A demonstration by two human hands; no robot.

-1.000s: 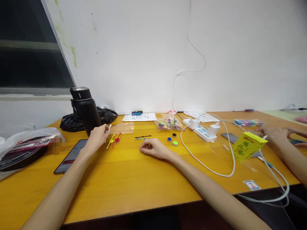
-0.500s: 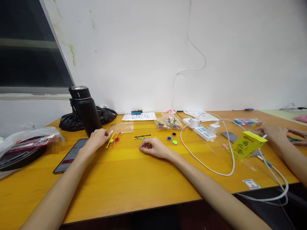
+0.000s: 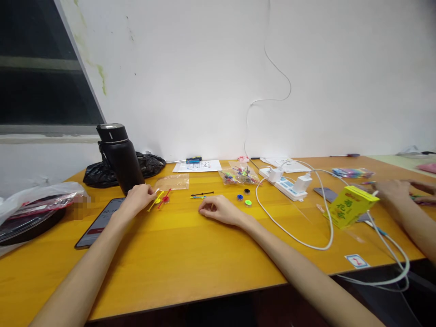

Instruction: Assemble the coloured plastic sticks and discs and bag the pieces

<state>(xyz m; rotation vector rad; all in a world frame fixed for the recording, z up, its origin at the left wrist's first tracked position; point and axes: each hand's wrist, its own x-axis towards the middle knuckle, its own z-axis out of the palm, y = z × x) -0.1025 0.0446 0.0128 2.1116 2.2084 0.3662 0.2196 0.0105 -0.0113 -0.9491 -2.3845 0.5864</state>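
Left hand [image 3: 139, 199] over the left part of the yellow-orange wooden table [image 3: 190, 259], fingers bunched, tips just beside a thin yellow plastic arrow-shaped spinner [image 3: 156, 200]; cannot tell whether they touch it or grip anything. A matching red plastic spinner [image 3: 165, 199] lies close on the right of the yellow one, both slanting.

Right hand [image 3: 221, 211] rests on the tabletop near the middle, fingers loosely curled in; what, if anything, is inside cannot be made out. Just beyond its fingers: a slim black plastic arrow [image 3: 202, 194] and, on its near side, a green-and-teal one [image 3: 199, 197].

Farther right, a loose group of small round plastic discs: black [image 3: 247, 191] farthest, blue [image 3: 240, 197] on the left, bright green [image 3: 248, 203] nearest.

Far side: flat clear plastic bag [image 3: 174, 181] beyond the red spinner; clear bag of mixed coloured pieces [image 3: 240, 175] beyond the discs.
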